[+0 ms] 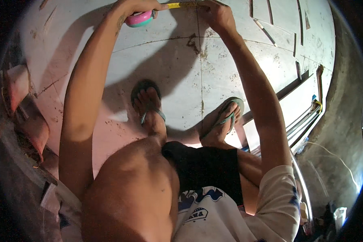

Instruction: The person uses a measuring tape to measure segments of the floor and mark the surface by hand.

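At the top of the head view my left hand (138, 5) is closed round a pink and teal tape measure (139, 19). A short length of yellow tape blade (176, 5) runs out of it to the right, across the floor tiles. My right hand (218, 17) grips the blade near its far end, its fingers bent and partly cut off by the picture's upper edge. Both arms stretch forward past my knees, and the blade is held roughly level between the hands.
Pale, dirt-marked floor tiles (165, 52) spread under my sandalled feet. Thin dark strips (265, 32) lie at the upper right. Long metal bars (304, 121) and a pale cable (334, 155) are on the right beside rough concrete. Broken reddish pieces (18, 86) stand along the left edge.
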`<state>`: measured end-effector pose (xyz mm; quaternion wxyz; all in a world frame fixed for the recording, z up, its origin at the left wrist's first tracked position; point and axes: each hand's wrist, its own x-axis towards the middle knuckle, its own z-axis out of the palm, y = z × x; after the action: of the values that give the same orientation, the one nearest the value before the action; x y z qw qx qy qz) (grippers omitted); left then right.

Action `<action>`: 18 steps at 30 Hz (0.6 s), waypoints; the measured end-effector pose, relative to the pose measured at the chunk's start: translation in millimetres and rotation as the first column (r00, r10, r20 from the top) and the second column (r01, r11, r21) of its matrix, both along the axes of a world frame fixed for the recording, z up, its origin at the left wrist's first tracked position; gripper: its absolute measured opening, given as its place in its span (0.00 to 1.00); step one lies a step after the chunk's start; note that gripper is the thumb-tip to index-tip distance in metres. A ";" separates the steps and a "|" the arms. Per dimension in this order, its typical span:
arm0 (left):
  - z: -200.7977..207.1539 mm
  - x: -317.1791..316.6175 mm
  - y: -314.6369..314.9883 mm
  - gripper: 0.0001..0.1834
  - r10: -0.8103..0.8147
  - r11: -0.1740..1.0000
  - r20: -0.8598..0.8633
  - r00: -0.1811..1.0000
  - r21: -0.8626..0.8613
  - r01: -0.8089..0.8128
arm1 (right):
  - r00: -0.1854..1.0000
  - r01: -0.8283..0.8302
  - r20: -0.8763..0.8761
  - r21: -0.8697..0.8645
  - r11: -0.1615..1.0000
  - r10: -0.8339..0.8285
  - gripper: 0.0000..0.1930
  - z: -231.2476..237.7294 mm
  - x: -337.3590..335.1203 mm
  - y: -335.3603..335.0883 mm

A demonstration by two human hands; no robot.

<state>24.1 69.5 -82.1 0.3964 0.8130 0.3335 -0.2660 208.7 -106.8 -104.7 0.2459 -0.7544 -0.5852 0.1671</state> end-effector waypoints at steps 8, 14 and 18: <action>14.7 6.8 6.1 0.20 0.159 0.980 -0.232 0.960 -0.080 -0.182 | 0.996 0.030 0.076 0.260 0.965 -0.052 0.06 -1.4 -10.0 6.0; 12.6 0.2 9.7 0.19 0.142 0.983 -0.242 0.960 -0.079 -0.165 | 0.995 0.099 -0.027 0.216 0.971 -0.096 0.06 0.0 -17.3 6.8; 11.0 1.0 7.5 0.18 0.147 0.979 -0.203 0.968 -0.110 -0.172 | 0.998 0.032 0.042 0.218 0.976 -0.042 0.08 -3.8 -14.0 6.4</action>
<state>25.1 77.0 -71.1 0.4332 0.7268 0.4173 -0.3316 194.7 -100.5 -108.5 0.3162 -0.7375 -0.5914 0.0802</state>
